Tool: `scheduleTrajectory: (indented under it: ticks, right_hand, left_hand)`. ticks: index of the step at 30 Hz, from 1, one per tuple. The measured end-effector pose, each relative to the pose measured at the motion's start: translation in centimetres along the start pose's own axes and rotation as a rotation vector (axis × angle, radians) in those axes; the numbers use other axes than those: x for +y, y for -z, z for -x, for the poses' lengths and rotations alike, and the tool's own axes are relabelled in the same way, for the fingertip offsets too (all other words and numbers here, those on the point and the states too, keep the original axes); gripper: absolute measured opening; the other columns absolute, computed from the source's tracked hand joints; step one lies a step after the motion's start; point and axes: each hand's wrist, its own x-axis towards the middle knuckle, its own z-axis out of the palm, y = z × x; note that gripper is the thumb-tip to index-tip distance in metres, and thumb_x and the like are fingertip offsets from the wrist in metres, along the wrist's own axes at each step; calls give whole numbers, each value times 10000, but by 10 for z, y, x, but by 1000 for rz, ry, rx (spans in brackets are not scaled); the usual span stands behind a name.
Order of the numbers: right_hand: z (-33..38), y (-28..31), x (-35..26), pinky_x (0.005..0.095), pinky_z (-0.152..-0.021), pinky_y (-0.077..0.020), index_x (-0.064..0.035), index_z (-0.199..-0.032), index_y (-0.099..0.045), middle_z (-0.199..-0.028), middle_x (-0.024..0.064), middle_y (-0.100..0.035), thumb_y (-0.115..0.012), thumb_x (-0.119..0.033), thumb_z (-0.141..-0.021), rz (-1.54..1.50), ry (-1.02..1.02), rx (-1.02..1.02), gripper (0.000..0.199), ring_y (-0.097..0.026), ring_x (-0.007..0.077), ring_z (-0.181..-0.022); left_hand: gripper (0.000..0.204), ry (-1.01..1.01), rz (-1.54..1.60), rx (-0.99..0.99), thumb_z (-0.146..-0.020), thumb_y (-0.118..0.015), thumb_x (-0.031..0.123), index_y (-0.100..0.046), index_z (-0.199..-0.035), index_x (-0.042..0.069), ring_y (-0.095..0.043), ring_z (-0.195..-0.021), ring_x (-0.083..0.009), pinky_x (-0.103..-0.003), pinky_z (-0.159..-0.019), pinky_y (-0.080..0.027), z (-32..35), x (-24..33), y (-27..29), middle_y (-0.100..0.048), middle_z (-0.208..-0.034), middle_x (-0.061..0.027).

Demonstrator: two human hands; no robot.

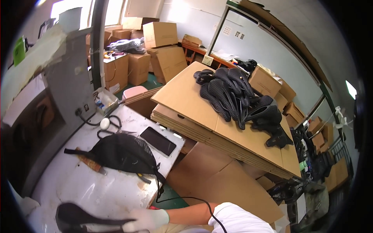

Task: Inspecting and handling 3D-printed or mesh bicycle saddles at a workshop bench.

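Note:
My right hand (147, 219), in a pale glove, is closed on the end of a black saddle-shaped piece (83, 219) lying at the near edge of the worn white workbench (77, 186); the forearm reaches in from a white sleeve at the lower edge. My left hand is out of sight. A black mesh cover (124, 153) with a strap lies on the bench beyond the hand. A dark phone (157, 140) rests near the bench's right edge, and a thin black cable (186, 199) runs across my forearm.
Scissors (116, 132) and a wooden-handled tool (91, 163) lie on the bench. To the right, a stack of flat cardboard sheets (194, 112) carries a pile of black covers (237, 97). Cardboard boxes (159, 34) and a pink stool (134, 92) stand behind; a grey machine (74, 77) rises at the left.

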Motion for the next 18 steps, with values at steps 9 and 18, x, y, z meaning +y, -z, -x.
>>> scheduleTrajectory:
  ticks: [9,18]
  right_hand:
    - [80,222,-105,350,-534,-561,-55,-894,-662,-702,62,-669,-587,-331,-1067,-759,650,1148,334,-644,197,-543]
    - [-1,169,-81,311,-628,-516,-24,-1080,-651,-710,34,-614,-594,-202,-1063,-847,714,1192,188,-608,173,-640]
  left_hand:
    - [326,174,-17,-214,-1050,-563,217,-594,-1267,-23,-618,-1126,-302,-420,-931,-513,6,17,17,-653,-1218,-189]
    - [326,148,-253,65,-996,-673,210,-632,-1216,-27,-675,-986,-262,-380,-879,-543,-7,9,79,-708,-1081,-170]
